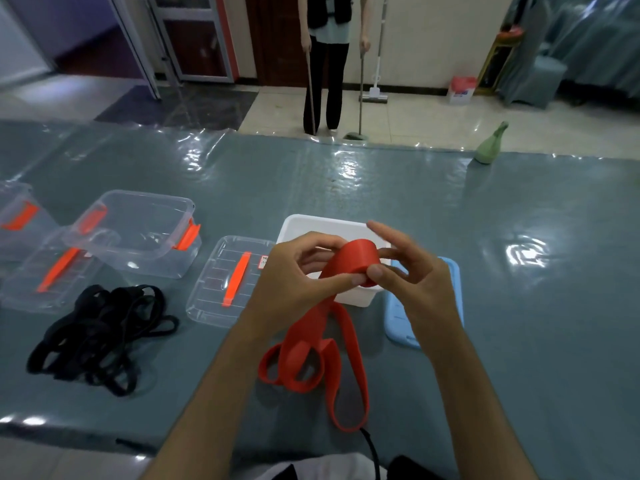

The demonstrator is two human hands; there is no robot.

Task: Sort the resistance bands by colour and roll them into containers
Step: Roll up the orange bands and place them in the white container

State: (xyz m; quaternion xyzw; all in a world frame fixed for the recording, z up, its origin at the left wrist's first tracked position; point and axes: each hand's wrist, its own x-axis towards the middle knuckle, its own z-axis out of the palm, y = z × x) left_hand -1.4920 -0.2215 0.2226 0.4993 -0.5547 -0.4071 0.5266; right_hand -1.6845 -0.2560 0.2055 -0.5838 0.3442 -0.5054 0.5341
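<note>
Nearest of all, the loose end of the red band [341, 382] lay in loops on the grey-green table [519, 306], trailing down from the fingers toward the table's near edge. Higher up, the same band was wound into a short roll between both hands. The left hand [294, 282] held it from the left, thumb and curled fingers pinching the strip where it fed into the roll. The right hand [412, 271] pinched the roll's right end between thumb and forefinger, its other fingers spread and lifted clear.

Just behind the fingers sat a white tub [329, 226], open at the top, with a blue lid [401, 317] lying flat to its right, partly under the right wrist. To the left of the left hand lay a clear lid [214, 296] with an orange handle. Further left, a tangle of black bands [100, 337] rested on the table. Beyond that tangle stood a clear box [138, 233] with orange clips, resting partly on a second clear lid [41, 285], and another clear box [17, 216] showed at the left edge.

Past the far edge of the table a person [327, 64] stood on the tiled floor, a long handle in each hand.
</note>
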